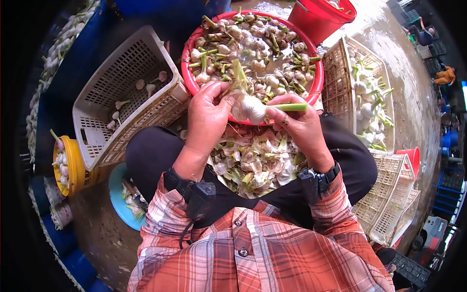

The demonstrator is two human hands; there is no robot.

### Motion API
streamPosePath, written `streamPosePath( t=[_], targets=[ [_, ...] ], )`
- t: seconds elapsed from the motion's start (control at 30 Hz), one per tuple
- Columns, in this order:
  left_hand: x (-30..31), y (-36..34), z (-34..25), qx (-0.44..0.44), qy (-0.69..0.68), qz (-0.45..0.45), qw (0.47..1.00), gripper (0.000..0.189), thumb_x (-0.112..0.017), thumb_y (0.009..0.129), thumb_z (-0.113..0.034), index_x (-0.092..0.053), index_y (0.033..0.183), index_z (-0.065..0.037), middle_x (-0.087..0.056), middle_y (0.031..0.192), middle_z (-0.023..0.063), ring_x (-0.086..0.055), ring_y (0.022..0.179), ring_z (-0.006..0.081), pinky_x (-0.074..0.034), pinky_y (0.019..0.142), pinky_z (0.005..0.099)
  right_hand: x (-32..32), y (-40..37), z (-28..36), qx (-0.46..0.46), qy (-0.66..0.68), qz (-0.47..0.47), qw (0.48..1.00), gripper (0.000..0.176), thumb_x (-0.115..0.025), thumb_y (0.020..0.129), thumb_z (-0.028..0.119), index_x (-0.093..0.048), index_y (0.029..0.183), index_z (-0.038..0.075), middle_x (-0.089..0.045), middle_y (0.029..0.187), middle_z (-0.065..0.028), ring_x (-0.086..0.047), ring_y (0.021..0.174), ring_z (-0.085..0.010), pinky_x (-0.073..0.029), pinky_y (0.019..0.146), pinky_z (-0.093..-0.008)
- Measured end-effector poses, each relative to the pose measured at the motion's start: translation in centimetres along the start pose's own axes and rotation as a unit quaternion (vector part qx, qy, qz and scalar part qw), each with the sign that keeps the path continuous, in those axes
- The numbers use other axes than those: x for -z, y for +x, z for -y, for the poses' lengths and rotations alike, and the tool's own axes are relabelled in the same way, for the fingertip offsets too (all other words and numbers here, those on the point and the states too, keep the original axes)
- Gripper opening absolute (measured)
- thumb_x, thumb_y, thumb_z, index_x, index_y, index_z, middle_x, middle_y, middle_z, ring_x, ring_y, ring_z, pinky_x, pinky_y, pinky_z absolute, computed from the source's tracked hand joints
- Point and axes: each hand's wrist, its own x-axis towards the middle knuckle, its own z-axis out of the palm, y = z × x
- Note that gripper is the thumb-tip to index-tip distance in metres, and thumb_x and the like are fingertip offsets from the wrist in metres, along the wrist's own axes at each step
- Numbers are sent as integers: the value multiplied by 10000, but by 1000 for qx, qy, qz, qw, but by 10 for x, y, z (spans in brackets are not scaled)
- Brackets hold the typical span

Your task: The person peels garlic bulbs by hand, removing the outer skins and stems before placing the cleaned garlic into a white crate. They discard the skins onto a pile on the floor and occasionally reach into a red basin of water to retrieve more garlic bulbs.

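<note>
Both hands hold one white garlic bulb at the near rim of a red tub. My left hand pinches the loosened outer skin on the bulb's left side. On the other side, my right hand has its fingers closed round the bulb's base of green stem, which points right. The tub holds water and many unpeeled bulbs with stems. Below the hands, between my knees, lies a heap of peeled garlic skins.
A white crate with a few bulbs stands at left, above a yellow bucket and a blue basin. At right are a crate of garlic, stacked crates and a red bucket. A person is far right.
</note>
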Motion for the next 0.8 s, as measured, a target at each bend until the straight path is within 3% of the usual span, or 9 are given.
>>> streamPosePath(
  t=[0.07, 0.17, 0.3, 0.37, 0.47, 0.5, 0.6, 0.7, 0.8],
  targets=[
    [-2, 1, -4, -32, 31, -2, 999, 151, -699, 933, -43, -697, 1063, 33, -691, 936, 32, -629, 828, 102, -519, 770, 268, -3, -7, -3, 44, 35, -41, 998, 160, -736, 945, 102, -681, 1063, 9, -665, 907, -1, -643, 833, -73, -516, 720, -210],
    [-11, -3, -9, 72, -94, -4, 993, 159, -703, 958, -84, -702, 1072, 27, -699, 918, 18, -610, 820, 72, -514, 754, 260, -8, -15, -5, 124, -45, -80, 988, 122, -746, 914, 44, -701, 1022, 10, -659, 927, -43, -628, 833, -134, -505, 745, -263],
    [17, 15, 3, 88, -179, -123, 972, 149, -655, 1003, -118, -703, 1048, 15, -717, 893, 9, -610, 795, 49, -505, 696, 251, 13, -28, 9, 273, -195, -163, 928, 159, -761, 870, 9, -702, 1017, 26, -672, 932, -69, -637, 860, -202, -508, 786, -297],
    [20, 9, -17, 27, -34, -40, 998, 199, -686, 978, -158, -690, 1069, 18, -734, 870, 70, -650, 787, 92, -516, 716, 270, 24, -32, 15, 277, -220, -178, 918, 184, -762, 856, -1, -697, 1025, 30, -672, 946, -82, -646, 876, -221, -513, 811, -308],
    [1, -19, -14, 69, 159, 302, 937, 501, -812, 846, -338, -638, 1171, 2, -711, 882, 178, -717, 812, 240, -547, 762, 345, 17, -32, 24, 320, -342, -140, 872, 253, -740, 818, -47, -692, 1048, 49, -656, 969, -105, -661, 885, -280, -528, 789, -340],
    [-5, -25, -20, 38, 237, 297, 924, 496, -853, 829, -266, -620, 1174, 4, -726, 936, 105, -708, 860, 130, -545, 785, 286, 12, -32, 24, 319, -341, -139, 873, 253, -740, 818, -47, -692, 1048, 49, -656, 969, -105, -661, 885, -280, -528, 789, -340],
    [-10, -20, -37, 61, 143, 146, 977, 359, -845, 846, -231, -605, 1022, -30, -689, 938, 58, -699, 853, 119, -561, 789, 288, 1, -38, 20, 329, -402, -147, 842, 286, -754, 808, -22, -680, 1071, 62, -639, 949, -114, -659, 845, -308, -540, 730, -380],
    [-21, -18, -22, 36, -80, 107, 990, 274, -812, 879, -156, -610, 1025, -42, -676, 958, 23, -681, 861, 96, -560, 776, 265, -11, -35, 14, 332, -414, -122, 839, 292, -763, 797, -4, -681, 1067, 71, -631, 937, -110, -655, 847, -316, -536, 724, -394],
    [-19, -20, -13, 80, -64, 132, 986, 211, -775, 910, -108, -610, 1024, -41, -673, 953, -6, -650, 879, 65, -549, 791, 244, -19, -34, 15, 346, -421, -144, 826, 303, -761, 791, -7, -679, 1072, 70, -627, 948, -111, -651, 843, -323, -534, 723, -397]
  ],
)
